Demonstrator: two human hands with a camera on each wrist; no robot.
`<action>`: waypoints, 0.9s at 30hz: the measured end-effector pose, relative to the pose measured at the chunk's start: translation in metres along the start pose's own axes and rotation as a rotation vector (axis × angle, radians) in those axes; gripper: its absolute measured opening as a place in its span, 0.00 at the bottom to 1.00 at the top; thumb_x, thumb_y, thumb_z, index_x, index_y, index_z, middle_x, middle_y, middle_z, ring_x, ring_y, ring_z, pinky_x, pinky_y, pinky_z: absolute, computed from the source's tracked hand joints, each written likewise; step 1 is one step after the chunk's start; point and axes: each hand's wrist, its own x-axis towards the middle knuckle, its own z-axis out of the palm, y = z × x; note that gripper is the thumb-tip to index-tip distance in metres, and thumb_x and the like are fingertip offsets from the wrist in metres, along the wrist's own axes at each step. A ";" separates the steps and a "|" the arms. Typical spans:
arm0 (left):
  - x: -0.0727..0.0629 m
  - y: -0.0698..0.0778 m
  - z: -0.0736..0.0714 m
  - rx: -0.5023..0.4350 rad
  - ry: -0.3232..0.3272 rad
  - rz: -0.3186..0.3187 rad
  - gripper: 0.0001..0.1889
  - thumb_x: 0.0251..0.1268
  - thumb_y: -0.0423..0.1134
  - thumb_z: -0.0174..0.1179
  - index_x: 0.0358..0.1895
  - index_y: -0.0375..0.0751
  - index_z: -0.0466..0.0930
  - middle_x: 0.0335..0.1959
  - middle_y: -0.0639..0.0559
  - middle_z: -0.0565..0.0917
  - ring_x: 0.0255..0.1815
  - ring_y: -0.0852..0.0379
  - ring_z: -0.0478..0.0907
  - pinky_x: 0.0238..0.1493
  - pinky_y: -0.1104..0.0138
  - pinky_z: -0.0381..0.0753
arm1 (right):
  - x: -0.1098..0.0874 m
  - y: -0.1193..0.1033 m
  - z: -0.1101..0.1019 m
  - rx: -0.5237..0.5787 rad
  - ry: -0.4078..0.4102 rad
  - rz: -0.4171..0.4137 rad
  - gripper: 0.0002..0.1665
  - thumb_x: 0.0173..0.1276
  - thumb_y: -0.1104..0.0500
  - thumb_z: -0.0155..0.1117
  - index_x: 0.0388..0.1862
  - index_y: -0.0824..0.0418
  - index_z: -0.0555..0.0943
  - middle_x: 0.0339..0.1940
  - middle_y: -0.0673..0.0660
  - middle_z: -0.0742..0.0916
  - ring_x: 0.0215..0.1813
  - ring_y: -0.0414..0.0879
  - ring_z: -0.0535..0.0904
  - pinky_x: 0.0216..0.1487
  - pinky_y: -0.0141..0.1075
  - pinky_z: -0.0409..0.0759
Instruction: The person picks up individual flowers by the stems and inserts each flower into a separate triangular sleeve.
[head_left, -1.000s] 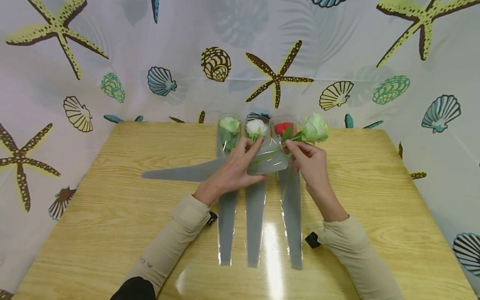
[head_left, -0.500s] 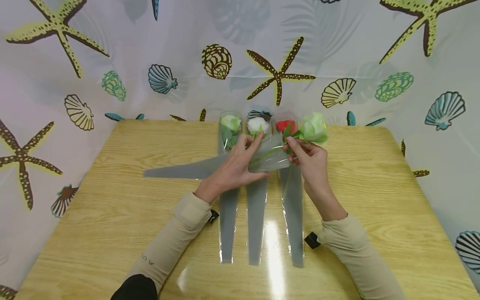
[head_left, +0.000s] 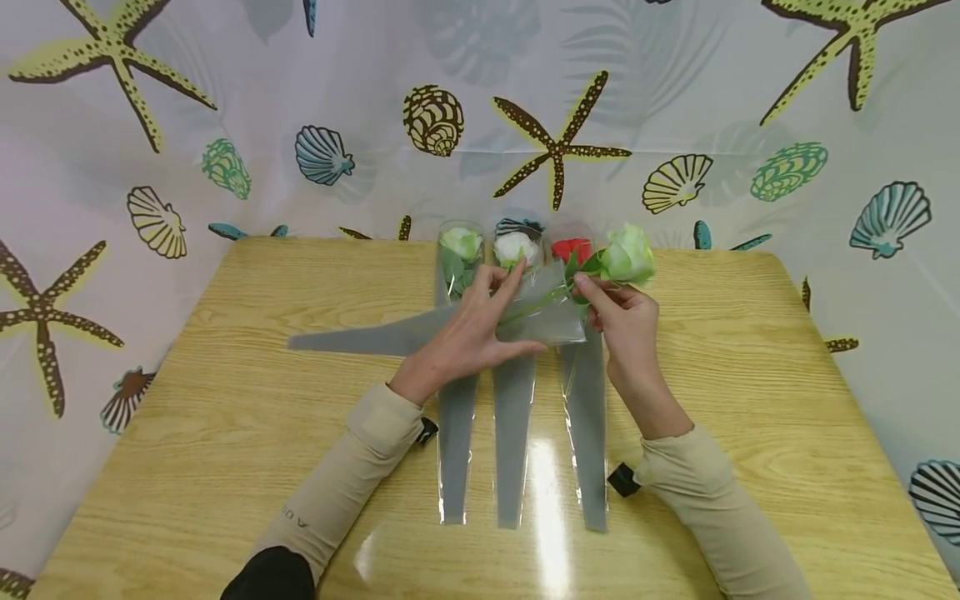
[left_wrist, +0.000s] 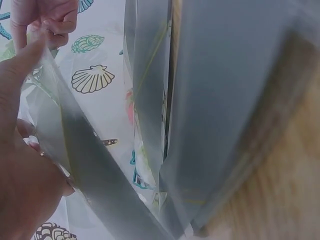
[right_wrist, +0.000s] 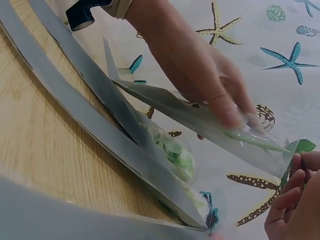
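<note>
In the head view my left hand (head_left: pixel 471 329) holds a clear-and-grey flower sleeve (head_left: pixel 360 340), its narrow end pointing left and its wide mouth right. The thumb and fingers spread along the wide part. My right hand (head_left: pixel 630 333) pinches the stem of a pale green artificial rose (head_left: pixel 628 253) just below the bloom, at the sleeve's mouth. The lower stem (right_wrist: pixel 255 142) runs inside the sleeve, while bloom and upper leaves are outside. Beneath lie three sleeved roses: a pale green one (head_left: pixel 460 244), a white one (head_left: pixel 516 247) and a red one (head_left: pixel 572 250).
The sleeved roses lie side by side on the wooden table (head_left: pixel 247 433), blooms at the far edge, narrow ends toward me. A curtain (head_left: pixel 360 75) printed with starfish and shells hangs behind. A black wrist-camera mount (head_left: pixel 624 480) sits at the right cuff.
The sleeve's mouth has edged right, a little nearer the rose bloom. My right hand keeps its pinch on the stem, and my left keeps its hold on the sleeve.
</note>
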 end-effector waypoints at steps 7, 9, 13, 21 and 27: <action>0.001 0.003 0.003 -0.056 0.056 -0.022 0.34 0.87 0.42 0.47 0.87 0.41 0.46 0.58 0.40 0.66 0.53 0.49 0.66 0.57 0.56 0.68 | 0.000 -0.002 -0.002 0.024 -0.012 0.040 0.09 0.70 0.56 0.76 0.28 0.53 0.88 0.22 0.43 0.90 0.20 0.36 0.70 0.26 0.26 0.67; 0.002 0.004 0.005 -0.102 0.108 -0.044 0.29 0.88 0.40 0.43 0.85 0.38 0.55 0.53 0.41 0.69 0.48 0.50 0.67 0.53 0.58 0.69 | -0.001 -0.001 -0.001 0.014 -0.019 0.038 0.08 0.69 0.56 0.77 0.29 0.53 0.89 0.22 0.43 0.90 0.20 0.36 0.72 0.26 0.26 0.68; 0.002 0.007 0.009 -0.194 0.238 -0.107 0.20 0.88 0.39 0.45 0.71 0.34 0.77 0.45 0.43 0.73 0.39 0.54 0.68 0.44 0.63 0.72 | -0.002 0.001 0.000 -0.016 -0.044 0.030 0.08 0.69 0.56 0.77 0.29 0.52 0.89 0.23 0.43 0.91 0.20 0.36 0.73 0.27 0.27 0.68; 0.004 0.007 0.008 -0.294 0.350 -0.165 0.11 0.82 0.37 0.56 0.47 0.35 0.86 0.41 0.43 0.82 0.37 0.53 0.75 0.41 0.67 0.74 | -0.004 0.002 0.001 -0.027 -0.077 0.058 0.07 0.69 0.55 0.77 0.30 0.51 0.90 0.23 0.43 0.91 0.20 0.36 0.71 0.26 0.27 0.66; 0.006 0.014 -0.001 -0.361 0.395 -0.232 0.10 0.81 0.37 0.58 0.46 0.36 0.87 0.42 0.44 0.87 0.47 0.51 0.84 0.56 0.61 0.82 | -0.004 0.002 0.002 -0.014 -0.086 0.060 0.07 0.70 0.56 0.77 0.29 0.51 0.89 0.23 0.43 0.91 0.20 0.35 0.72 0.26 0.27 0.66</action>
